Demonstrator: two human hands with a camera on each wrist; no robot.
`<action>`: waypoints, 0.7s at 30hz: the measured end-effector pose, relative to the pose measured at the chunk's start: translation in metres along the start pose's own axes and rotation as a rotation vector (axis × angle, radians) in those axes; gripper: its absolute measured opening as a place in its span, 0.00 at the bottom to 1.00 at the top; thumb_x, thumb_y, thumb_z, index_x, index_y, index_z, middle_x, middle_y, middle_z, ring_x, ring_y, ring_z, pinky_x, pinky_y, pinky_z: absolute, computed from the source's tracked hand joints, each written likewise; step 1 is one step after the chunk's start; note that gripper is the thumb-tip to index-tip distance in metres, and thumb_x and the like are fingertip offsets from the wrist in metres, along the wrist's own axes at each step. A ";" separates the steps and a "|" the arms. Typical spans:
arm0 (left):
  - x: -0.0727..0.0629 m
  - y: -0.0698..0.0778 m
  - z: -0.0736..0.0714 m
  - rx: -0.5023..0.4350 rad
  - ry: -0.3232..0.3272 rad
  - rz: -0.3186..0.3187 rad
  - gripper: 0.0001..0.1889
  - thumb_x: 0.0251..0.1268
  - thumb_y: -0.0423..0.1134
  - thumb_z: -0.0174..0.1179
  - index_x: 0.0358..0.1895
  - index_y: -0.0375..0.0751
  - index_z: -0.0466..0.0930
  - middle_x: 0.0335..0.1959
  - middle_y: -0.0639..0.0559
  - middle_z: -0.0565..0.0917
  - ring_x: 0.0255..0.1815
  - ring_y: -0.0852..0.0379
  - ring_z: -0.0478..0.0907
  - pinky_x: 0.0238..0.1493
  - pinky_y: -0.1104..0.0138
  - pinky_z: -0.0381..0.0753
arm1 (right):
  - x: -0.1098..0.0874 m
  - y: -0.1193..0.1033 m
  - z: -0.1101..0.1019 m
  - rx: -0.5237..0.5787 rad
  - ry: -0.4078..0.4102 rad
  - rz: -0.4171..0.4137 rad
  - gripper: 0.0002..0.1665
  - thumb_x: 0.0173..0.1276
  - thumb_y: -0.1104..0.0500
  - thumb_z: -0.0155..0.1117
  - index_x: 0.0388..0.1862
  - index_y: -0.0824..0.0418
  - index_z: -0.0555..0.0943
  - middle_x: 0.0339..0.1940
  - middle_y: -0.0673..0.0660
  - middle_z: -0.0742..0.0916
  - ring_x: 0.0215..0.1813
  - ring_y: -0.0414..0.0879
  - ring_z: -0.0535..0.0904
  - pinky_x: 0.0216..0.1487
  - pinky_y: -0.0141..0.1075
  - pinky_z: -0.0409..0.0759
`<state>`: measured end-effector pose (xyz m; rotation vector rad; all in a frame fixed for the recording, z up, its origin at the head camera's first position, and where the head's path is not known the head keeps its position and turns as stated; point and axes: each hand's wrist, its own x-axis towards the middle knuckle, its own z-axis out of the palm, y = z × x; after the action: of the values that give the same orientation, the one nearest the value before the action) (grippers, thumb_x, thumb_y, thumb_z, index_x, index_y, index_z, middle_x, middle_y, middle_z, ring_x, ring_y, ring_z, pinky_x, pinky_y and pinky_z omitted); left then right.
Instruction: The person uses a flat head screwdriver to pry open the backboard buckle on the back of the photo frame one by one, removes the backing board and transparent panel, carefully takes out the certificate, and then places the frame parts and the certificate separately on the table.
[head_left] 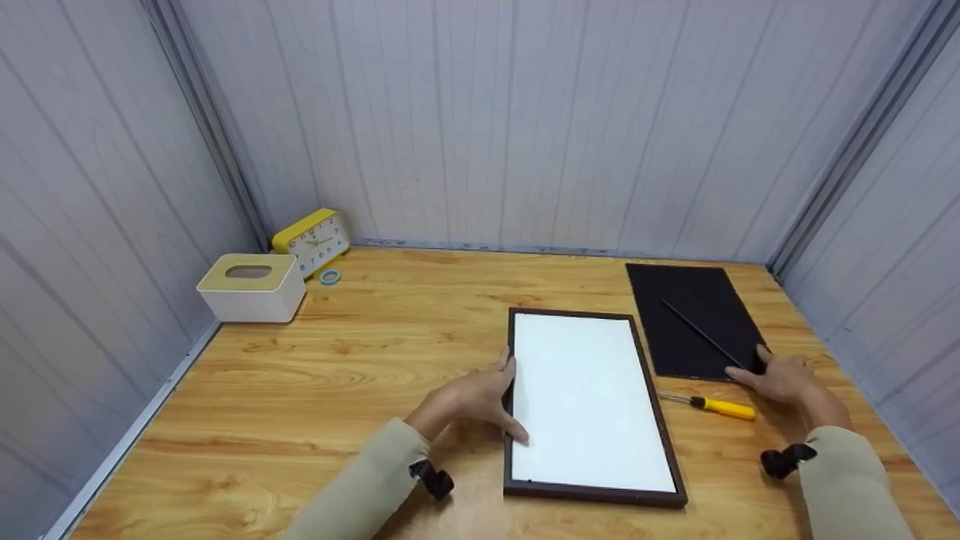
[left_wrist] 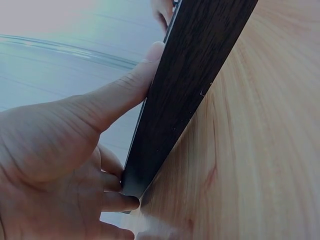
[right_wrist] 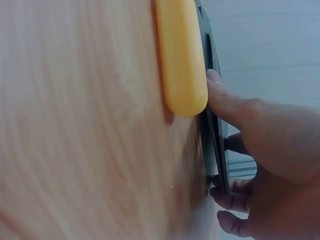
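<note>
A dark-brown rectangular frame (head_left: 592, 495) with a white panel (head_left: 585, 397) lies flat on the table. My left hand (head_left: 480, 397) rests along its left side, the thumb reaching over the edge and the fingers against the side; the left wrist view shows this dark side (left_wrist: 185, 75) close up. To the right, a black board (head_left: 690, 341) lies with a thin dark strip (head_left: 701, 334) slanting across it. At the board's near right corner, my right hand (head_left: 784, 379) grips the strip's near end between thumb and fingers, partly hiding the corner.
A screwdriver (head_left: 724, 408) with a yellow handle lies between the frame and my right hand. At the back left stand a white tissue box (head_left: 255, 304) and a yellow clock (head_left: 321, 244), with a small blue ring (head_left: 330, 277) near them. Panel walls enclose the table.
</note>
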<state>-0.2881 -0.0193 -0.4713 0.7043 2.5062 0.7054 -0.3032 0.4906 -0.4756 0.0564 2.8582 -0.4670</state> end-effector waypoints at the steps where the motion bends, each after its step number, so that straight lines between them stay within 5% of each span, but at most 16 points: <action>1: 0.000 0.000 0.000 -0.006 -0.002 0.001 0.74 0.39 0.66 0.76 0.80 0.35 0.35 0.80 0.37 0.30 0.80 0.45 0.40 0.77 0.57 0.47 | 0.000 0.000 0.000 -0.006 -0.001 -0.004 0.66 0.71 0.26 0.50 0.75 0.81 0.44 0.66 0.92 0.55 0.64 0.89 0.47 0.61 0.77 0.49; 13: 0.001 0.000 0.001 -0.006 -0.006 -0.011 0.74 0.39 0.67 0.76 0.81 0.36 0.35 0.81 0.39 0.31 0.80 0.45 0.39 0.77 0.55 0.45 | -0.005 -0.005 0.000 -0.010 -0.034 -0.010 0.66 0.71 0.26 0.49 0.75 0.82 0.43 0.61 0.94 0.54 0.59 0.87 0.53 0.57 0.76 0.55; 21: 0.000 0.002 0.001 -0.002 -0.003 -0.015 0.73 0.40 0.65 0.77 0.81 0.37 0.35 0.81 0.39 0.31 0.79 0.44 0.50 0.75 0.56 0.56 | -0.004 -0.003 0.000 -0.004 -0.046 -0.010 0.66 0.71 0.27 0.50 0.75 0.82 0.43 0.62 0.94 0.51 0.61 0.90 0.47 0.57 0.78 0.51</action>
<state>-0.2872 -0.0175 -0.4713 0.6843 2.5049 0.7012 -0.2993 0.4880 -0.4739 0.0298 2.8153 -0.4592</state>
